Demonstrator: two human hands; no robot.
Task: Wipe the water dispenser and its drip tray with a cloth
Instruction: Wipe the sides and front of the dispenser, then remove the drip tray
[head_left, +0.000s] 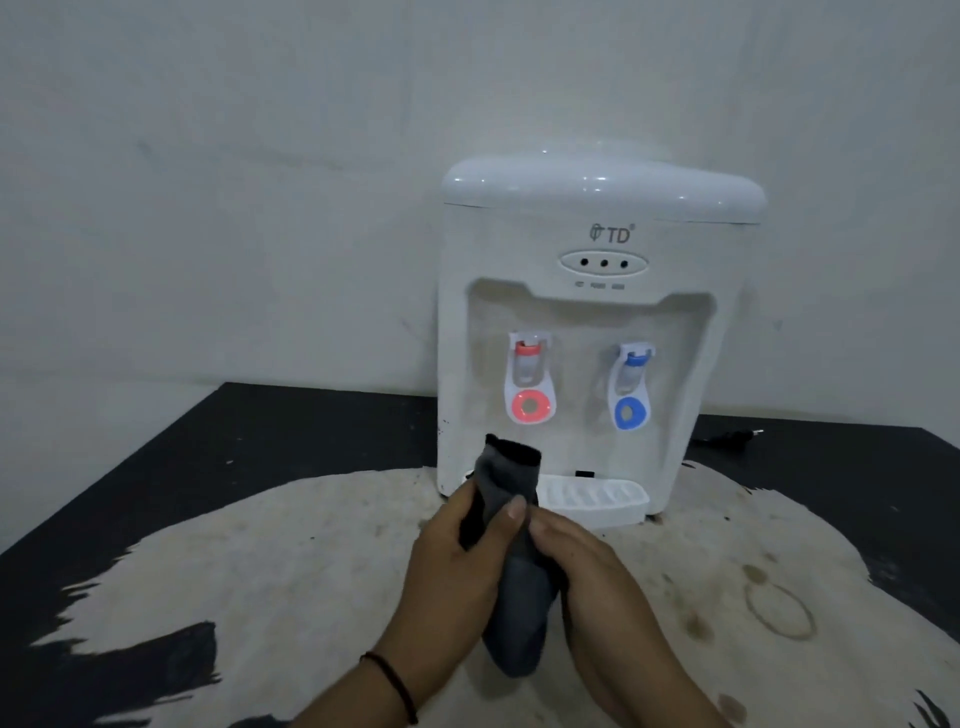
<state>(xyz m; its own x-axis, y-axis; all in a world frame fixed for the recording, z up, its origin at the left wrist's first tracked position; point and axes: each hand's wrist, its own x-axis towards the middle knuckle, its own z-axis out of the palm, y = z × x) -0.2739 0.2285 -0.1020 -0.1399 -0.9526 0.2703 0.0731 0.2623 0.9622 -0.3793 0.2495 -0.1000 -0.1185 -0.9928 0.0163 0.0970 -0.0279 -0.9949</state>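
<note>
Dark grey cloth (511, 566), rolled into a long bundle, held upright above the table (260, 431) in front of the dispenser (592, 332), its upper end open like a cuff and level with the base of the recess, its lower end hanging free between the wrists. Left hand (457, 561) wrapped around the upper half of the cloth, thumb pressed across the front and fingers behind, closed on it. Right hand (587, 566) gripping the cloth from the other side just below the left thumb, fingers curled around the fabric, also closed on it; the two hands touch each other at the cloth. A dark band (395, 686) circles the left wrist. The cloth does not touch the dispenser, as far as can be seen. White dispenser standing upright at the back of the table against the wall (260, 182), marked "TD" above a panel of three small dark lamps. In the recess, a red tap (530, 384) on the left and a blue tap (629, 387) on the right. White drip tray (597, 499) projecting from the base, its left end hidden behind the cloth and left hand. Table top black, with a large pale, stained patch under the hands and tray. A black plug (732, 439) lies on the table to the right of the dispenser
</note>
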